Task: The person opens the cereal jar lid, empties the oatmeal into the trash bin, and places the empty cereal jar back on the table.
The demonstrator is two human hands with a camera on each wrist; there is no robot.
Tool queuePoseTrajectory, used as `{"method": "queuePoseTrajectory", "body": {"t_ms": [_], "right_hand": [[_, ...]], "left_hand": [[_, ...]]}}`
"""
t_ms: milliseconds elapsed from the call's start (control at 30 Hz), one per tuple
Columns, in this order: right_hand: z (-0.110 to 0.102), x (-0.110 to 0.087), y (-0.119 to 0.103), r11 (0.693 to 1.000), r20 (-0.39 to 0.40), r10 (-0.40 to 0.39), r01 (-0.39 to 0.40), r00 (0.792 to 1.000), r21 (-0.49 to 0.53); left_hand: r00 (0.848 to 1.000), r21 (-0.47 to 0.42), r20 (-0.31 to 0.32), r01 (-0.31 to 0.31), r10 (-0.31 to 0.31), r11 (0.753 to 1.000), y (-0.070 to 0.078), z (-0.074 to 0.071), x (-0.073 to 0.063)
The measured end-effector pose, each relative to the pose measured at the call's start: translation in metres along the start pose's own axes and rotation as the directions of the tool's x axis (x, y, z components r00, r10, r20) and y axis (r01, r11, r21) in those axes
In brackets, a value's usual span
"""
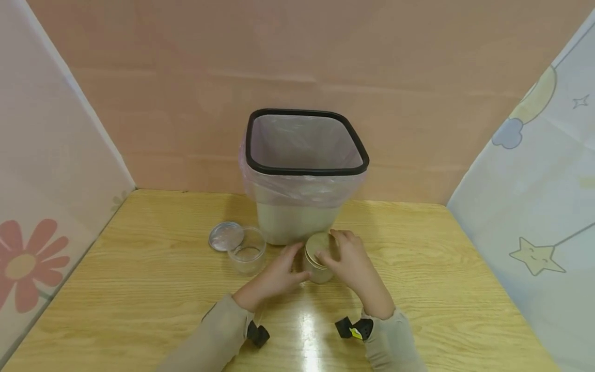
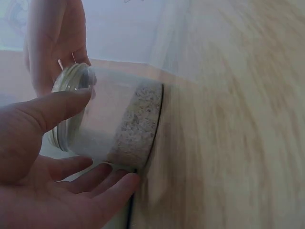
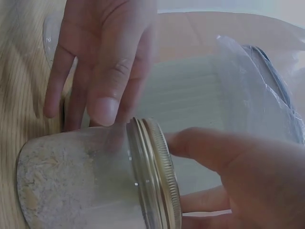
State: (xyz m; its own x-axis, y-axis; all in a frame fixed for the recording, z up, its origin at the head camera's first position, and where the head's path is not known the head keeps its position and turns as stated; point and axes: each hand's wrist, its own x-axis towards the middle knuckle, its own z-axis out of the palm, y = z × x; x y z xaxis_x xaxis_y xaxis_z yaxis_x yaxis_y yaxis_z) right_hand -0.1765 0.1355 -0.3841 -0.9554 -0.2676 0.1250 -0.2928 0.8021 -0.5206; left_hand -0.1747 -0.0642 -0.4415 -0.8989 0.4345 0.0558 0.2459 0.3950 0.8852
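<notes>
A clear jar (image 1: 319,275) stands upright on the table between both hands, with pale flaky stuff (image 3: 52,183) in its lower part. Its gold screw lid (image 1: 318,245) sits on the mouth. My right hand (image 1: 357,264) grips this lid from the right, thumb at the near side and fingers at the far rim. At the jar's left, my left hand (image 1: 279,275) has its fingers loosely extended; in the left wrist view its thumb overlaps the jar near the neck, with the other fingers alongside the wall.
Right behind the jar stands a pale trash bin (image 1: 293,225) with a black rim (image 1: 307,171) and a pinkish liner bag (image 1: 302,190). Left of the hands are an open clear jar (image 1: 246,266) and a silvery lid (image 1: 225,236). Printed cloth walls enclose the wooden table (image 1: 153,279).
</notes>
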Motion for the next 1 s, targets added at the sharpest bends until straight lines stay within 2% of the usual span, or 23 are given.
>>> {"method": "queuePoseTrajectory", "body": {"t_ms": [100,167,233,433,700,1000], "right_hand": [[0.001,0.001,0.001,1.000,0.017,0.005,-0.005,1.000,-0.022],[0.002,0.001,0.000,1.000,0.026,0.009,-0.008,1.000,-0.024],[0.003,0.002,0.000,1.000,0.033,0.003,-0.002,0.999,-0.028],[0.004,0.001,0.000,0.999,0.048,-0.027,0.029,0.998,-0.043],[0.004,-0.001,-0.004,0.998,0.070,-0.028,0.032,0.997,-0.047],[0.006,-0.003,-0.007,0.998,0.069,-0.067,0.067,0.995,-0.008]], "left_hand": [[0.998,-0.127,0.047,-0.041,0.048,0.991,-0.008,0.000,0.005],[0.996,-0.213,0.069,-0.039,0.055,0.976,-0.012,0.000,0.007],[0.996,-0.262,0.077,-0.022,0.044,0.965,-0.015,0.000,0.007],[0.998,-0.284,0.057,0.002,0.014,0.959,-0.018,-0.004,0.004],[0.997,-0.282,0.077,0.007,0.015,0.960,-0.026,-0.007,0.004],[0.990,-0.335,0.133,-0.009,0.057,0.942,-0.032,-0.009,0.002]]}}
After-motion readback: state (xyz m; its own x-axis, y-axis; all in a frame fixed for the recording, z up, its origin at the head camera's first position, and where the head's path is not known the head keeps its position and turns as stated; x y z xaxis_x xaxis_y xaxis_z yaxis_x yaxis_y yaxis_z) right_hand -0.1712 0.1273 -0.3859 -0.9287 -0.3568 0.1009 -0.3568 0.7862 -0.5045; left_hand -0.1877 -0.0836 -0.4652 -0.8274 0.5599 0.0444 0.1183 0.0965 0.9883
